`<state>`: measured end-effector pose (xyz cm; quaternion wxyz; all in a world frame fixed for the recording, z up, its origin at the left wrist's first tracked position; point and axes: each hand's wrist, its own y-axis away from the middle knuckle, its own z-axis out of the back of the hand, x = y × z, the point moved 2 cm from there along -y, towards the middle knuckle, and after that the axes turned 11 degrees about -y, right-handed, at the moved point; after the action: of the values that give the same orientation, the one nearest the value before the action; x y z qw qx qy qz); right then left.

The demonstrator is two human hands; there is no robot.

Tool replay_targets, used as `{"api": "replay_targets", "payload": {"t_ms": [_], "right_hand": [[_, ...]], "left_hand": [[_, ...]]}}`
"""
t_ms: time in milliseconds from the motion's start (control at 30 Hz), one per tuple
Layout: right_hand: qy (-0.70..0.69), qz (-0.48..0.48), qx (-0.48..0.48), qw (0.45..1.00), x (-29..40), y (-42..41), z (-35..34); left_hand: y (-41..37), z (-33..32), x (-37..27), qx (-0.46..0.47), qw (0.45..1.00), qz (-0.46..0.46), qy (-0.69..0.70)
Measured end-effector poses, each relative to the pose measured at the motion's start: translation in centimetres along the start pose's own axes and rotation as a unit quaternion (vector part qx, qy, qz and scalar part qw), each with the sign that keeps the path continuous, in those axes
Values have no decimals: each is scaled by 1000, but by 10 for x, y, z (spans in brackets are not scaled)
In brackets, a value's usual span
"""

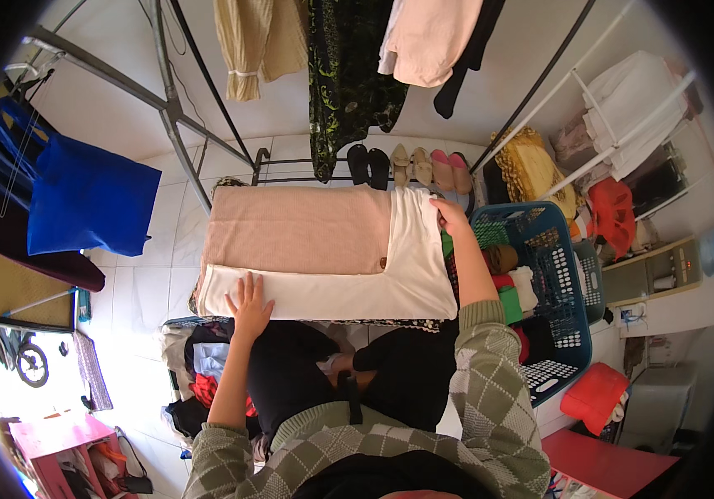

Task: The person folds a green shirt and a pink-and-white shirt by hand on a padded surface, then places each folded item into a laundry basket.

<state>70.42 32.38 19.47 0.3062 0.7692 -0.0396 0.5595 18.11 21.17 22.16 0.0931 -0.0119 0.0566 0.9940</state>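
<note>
A pinkish-beige ribbed garment [297, 224] lies flat across a board in front of me. White fabric [332, 296] covers its near side and right end; whether the two are one garment I cannot tell. At the inner corner of the white part sits a small brown tag or button [383, 263]. My left hand [251, 305] rests flat on the near left part of the white fabric, fingers spread. The far right corner of that fabric is pinched by my right hand [449, 215], whose fingertips are partly hidden. Floral cloth [422, 325] shows beneath the garment.
A blue plastic basket [572, 299] with rolled clothes stands at the right. Loose clothes [210, 362] are heaped at the near left. Several shoes [419, 165] line the far side, below hanging garments [357, 75]. A blue bag [95, 193] hangs at left beside a metal frame [169, 106].
</note>
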Motion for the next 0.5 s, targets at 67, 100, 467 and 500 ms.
{"api": "replay_targets", "payload": {"t_ms": [67,100,467,500], "right_hand": [[119,121,-67,983,1,-6,39],[116,142,-62,981,3,-3,33],[408,384,305,770,-14,189,-73],[461,367,333,736,-29,203,-71]], "left_hand": [[-11,13,-26,34,999,-6,-3],[-13,16,-33,16,999,-22,44],[-64,20,-151,198,613,21,765],[-63,17,-159,204,584,53,784]]}}
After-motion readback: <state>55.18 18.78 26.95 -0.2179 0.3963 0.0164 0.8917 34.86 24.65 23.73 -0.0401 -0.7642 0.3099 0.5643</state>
